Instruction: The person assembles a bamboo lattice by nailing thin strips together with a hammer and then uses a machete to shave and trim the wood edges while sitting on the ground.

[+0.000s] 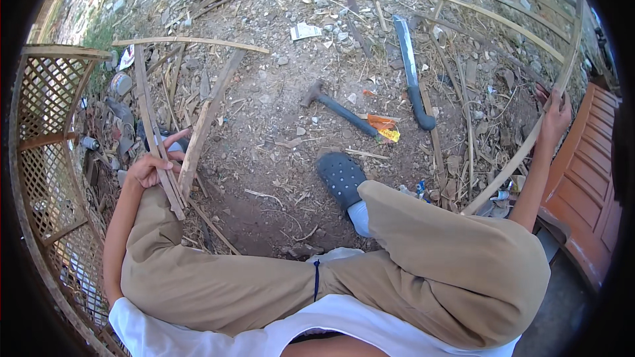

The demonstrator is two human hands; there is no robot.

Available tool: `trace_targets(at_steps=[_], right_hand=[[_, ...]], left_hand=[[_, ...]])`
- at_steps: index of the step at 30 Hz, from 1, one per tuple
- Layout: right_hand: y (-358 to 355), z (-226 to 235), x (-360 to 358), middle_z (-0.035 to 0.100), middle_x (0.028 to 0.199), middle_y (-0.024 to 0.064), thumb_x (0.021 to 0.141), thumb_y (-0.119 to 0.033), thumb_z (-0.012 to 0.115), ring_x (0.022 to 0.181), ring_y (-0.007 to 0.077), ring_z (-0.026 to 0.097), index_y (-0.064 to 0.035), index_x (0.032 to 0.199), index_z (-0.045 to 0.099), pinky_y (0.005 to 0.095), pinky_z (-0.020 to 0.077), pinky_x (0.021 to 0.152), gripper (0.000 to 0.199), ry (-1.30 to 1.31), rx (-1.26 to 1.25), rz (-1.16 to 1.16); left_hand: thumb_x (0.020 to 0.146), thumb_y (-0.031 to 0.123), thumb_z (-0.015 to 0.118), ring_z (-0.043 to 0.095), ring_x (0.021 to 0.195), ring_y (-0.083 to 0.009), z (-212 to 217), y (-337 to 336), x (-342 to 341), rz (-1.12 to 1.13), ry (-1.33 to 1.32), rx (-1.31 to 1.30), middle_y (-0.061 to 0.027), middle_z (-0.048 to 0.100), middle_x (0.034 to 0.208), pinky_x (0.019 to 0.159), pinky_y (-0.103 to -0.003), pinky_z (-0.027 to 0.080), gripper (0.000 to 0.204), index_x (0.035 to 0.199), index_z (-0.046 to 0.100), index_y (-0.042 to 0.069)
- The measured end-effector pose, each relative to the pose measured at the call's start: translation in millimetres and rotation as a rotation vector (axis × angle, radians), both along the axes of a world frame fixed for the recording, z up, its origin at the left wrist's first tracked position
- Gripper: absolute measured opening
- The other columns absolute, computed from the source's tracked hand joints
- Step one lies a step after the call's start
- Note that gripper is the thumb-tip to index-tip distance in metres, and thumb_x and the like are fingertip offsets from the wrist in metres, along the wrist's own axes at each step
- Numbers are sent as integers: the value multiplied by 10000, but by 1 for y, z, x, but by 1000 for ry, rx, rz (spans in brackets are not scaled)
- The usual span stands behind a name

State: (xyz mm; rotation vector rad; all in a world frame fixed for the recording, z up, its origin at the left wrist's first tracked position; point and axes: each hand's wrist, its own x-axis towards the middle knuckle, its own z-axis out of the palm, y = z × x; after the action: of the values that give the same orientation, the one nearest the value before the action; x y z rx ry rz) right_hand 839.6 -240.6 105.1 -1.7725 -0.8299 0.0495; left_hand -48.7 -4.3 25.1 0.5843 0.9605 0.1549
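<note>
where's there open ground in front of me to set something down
The widest patch, only lightly littered, lies between the hammer and the wooden strips near your left hand. Dark soil left of the clog is fairly open too. It is crowded right of the machete, with slats, and beside the lattice panel.

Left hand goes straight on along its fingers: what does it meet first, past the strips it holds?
Likely the wider wooden slat just right of the left hand; depth is unclear, so they may already touch.
</note>
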Motion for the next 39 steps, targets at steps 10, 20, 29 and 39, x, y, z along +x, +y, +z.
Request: trace_targets(at_steps=[10,20,29,39], right_hand=[[-7,114,-96,710,1205,164,1137,-205,576,1095,227,734,102,1369,595,339,553,1012,386,-385,-141,124],[96,67,-145,661,1177,125,1146,-237,540,984,216,740,64,1300,601,374,612,954,343,91,-160,645],[167,-72,-188,640,1106,110,1128,-254,568,884,194,747,62,1357,555,328,634,809,391,539,-440,1021],[238,-237,-187,750,948,119,1140,-265,537,808,167,760,26,1327,565,279,588,687,347,746,-654,1004]], left_hand=[[813,-84,659,716,1167,-466,7,4,-18,95,-47,160,-300,663,1309,975,-481,637,1094,1728,89,104],[944,-61,533,645,1301,-471,0,23,-37,423,-195,411,-382,450,1563,1119,-543,563,898,1727,146,150],[1042,50,474,419,1516,-470,-26,32,-73,917,-146,479,-352,347,1656,1255,-562,399,667,1684,301,96],[1052,75,441,373,1540,-493,-42,35,-77,1075,-106,422,-388,312,1657,1262,-576,364,669,1692,244,96]])
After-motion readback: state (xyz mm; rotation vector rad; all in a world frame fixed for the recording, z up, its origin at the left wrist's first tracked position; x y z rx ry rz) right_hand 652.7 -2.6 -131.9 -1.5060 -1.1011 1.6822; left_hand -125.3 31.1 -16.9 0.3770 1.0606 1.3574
